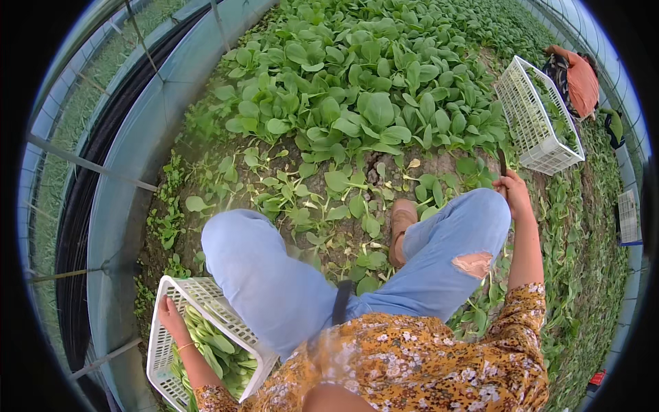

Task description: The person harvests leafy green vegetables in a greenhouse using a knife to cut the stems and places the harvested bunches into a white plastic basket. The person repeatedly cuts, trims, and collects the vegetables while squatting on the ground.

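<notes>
My left hand (pixel 173 320) is at the far-left rim of a white plastic crate (pixel 158 344), its fingers on the edge. Cut leafy greens (pixel 219 342) lie inside the crate, which stands against my left thigh. Out past my right knee, my right hand (pixel 512 194) grips a knife (pixel 502 162). Its dark blade points away from me, close to the edge of the standing greens (pixel 378 110). Loose and yellowed leaves (pixel 334 206) lie on the soil between my legs.
A second white crate (pixel 538 121) full of greens stands at the far right, with a bent-over person (pixel 582 87) beside it. Plastic sheeting (pixel 139 139) and metal poles (pixel 92 162) line the left side. Cut leaves (pixel 571 257) cover the ground at right.
</notes>
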